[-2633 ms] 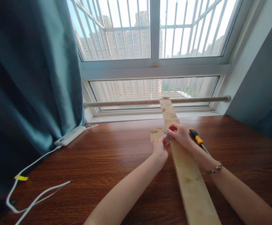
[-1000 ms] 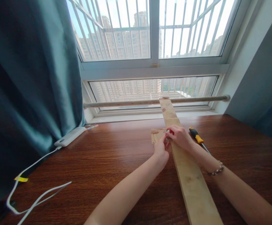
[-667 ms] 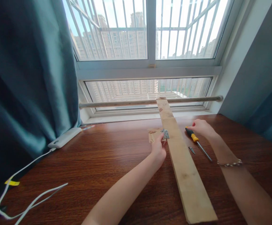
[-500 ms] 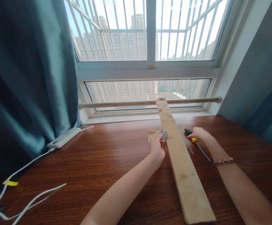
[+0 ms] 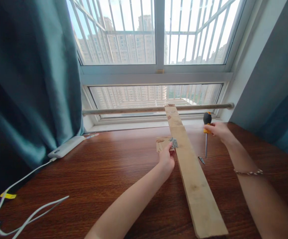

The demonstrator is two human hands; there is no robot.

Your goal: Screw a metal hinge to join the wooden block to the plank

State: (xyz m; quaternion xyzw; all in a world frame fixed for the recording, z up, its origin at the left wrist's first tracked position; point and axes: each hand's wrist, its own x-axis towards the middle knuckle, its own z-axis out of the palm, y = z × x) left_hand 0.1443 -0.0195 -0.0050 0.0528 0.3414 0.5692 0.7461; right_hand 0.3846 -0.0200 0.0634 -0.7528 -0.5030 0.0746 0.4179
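A long wooden plank [image 5: 196, 172] runs from the near table edge toward the window. Against its left side sits a small piece of wood [image 5: 160, 145], and a metal hinge [image 5: 174, 142] with holes lies across the joint. My left hand [image 5: 167, 158] is closed there, thumb pressing the hinge's left part; its other fingers are partly hidden under the small wood. Right of the plank, my right hand [image 5: 217, 130] grips a black and yellow screwdriver [image 5: 207, 119], held upright, shaft down. Several screws [image 5: 201, 160] lie on the table near its tip.
The brown wooden table [image 5: 114, 166] stretches below a barred window. At left lie a white power strip [image 5: 65, 147] and its white cable [image 5: 29, 172]. A dark curtain [image 5: 46, 83] hangs beside them, and a horizontal rail [image 5: 134, 110] crosses the window behind the plank.
My right hand has lifted the screwdriver off the table and swung it from slanting to upright, moving away from me and slightly right. My left hand stays at the hinge.
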